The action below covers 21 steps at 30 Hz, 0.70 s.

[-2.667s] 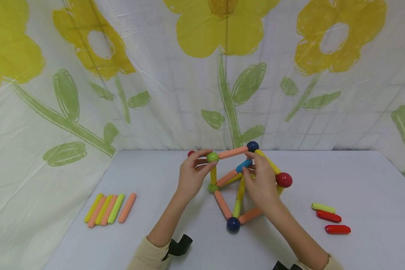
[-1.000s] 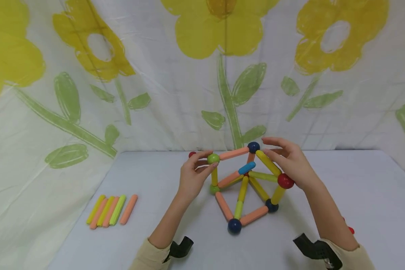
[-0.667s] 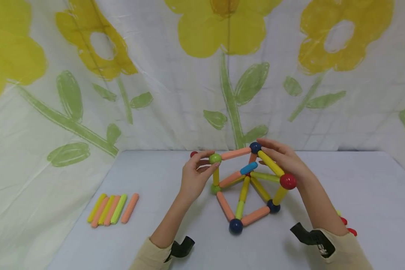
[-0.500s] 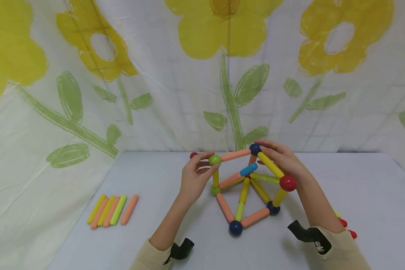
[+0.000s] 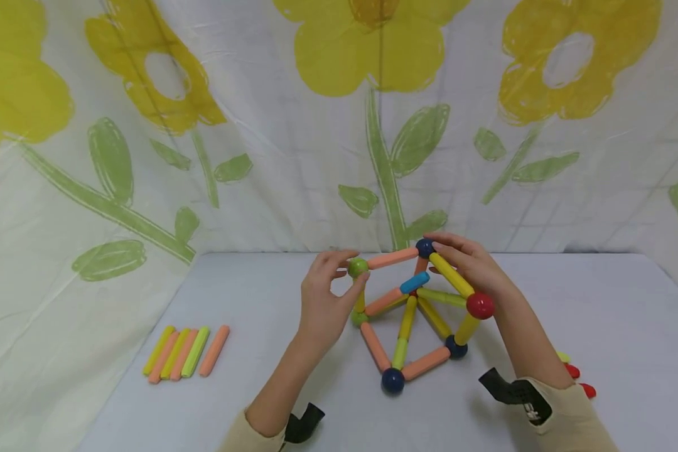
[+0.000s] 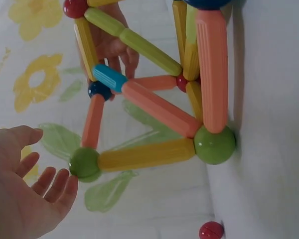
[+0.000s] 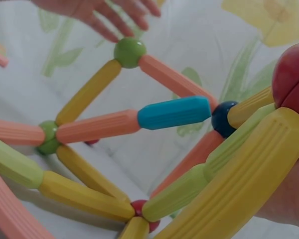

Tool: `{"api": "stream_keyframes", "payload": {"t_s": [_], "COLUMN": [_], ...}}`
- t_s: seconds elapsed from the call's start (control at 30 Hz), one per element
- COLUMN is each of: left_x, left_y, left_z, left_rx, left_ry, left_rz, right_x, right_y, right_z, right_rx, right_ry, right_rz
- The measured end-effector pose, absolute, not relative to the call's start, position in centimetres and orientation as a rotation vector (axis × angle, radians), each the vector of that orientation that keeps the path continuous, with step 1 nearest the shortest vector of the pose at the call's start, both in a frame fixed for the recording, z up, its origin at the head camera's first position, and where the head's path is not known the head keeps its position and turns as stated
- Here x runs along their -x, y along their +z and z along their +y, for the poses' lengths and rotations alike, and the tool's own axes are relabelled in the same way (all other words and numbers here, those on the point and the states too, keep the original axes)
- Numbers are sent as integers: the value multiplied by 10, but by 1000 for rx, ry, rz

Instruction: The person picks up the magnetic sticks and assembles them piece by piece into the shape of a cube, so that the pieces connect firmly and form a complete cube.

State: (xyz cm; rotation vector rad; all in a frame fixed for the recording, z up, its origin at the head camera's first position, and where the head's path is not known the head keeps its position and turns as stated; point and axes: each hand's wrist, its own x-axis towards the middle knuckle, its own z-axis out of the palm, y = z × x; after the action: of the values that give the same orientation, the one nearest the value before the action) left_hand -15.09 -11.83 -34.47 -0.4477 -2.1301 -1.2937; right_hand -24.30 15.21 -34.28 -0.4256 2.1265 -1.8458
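A frame of magnetic sticks and balls stands on the white table (image 5: 282, 402). My left hand (image 5: 324, 307) is beside its upper green ball (image 5: 358, 268), with thumb and fingers spread apart; in the left wrist view the fingertips lie right by that ball (image 6: 84, 163). At the top, my right hand (image 5: 477, 267) pinches the navy ball (image 5: 425, 247) between thumb and fingers. A salmon stick (image 5: 392, 258) joins these two balls. Inside the frame, a blue stick (image 5: 415, 282) slants up from a salmon one, its upper end free. A red ball (image 5: 480, 306) sits below my right hand.
At the left lies a row of yellow, salmon and lime sticks (image 5: 183, 355). Red sticks (image 5: 587, 390) and a lime one are partly hidden behind my right forearm. A loose red ball (image 6: 211, 230) lies behind the frame. A flowered cloth (image 5: 294, 188) hangs at the back.
My right hand left the blue stick, went round the right side and took hold of the navy ball. My left thumb and fingers have just spread off the upper green ball.
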Motion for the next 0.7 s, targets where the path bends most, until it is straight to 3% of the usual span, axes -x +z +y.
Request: {"api": "stream_keyframes", "payload": {"t_s": [0.27, 0.7], "left_x": [134, 160], "left_y": [-346, -378], "left_z": [-92, -73], "left_rx": [632, 558], "left_ry": [-1256, -1454], "left_rz": [-2162, -2400], "right_x": [242, 241], "right_y": [-341, -343], "right_z": [151, 152], "right_rx": [404, 404], "right_ry": [-1832, -1817], "right_rz": [2135, 2166]}}
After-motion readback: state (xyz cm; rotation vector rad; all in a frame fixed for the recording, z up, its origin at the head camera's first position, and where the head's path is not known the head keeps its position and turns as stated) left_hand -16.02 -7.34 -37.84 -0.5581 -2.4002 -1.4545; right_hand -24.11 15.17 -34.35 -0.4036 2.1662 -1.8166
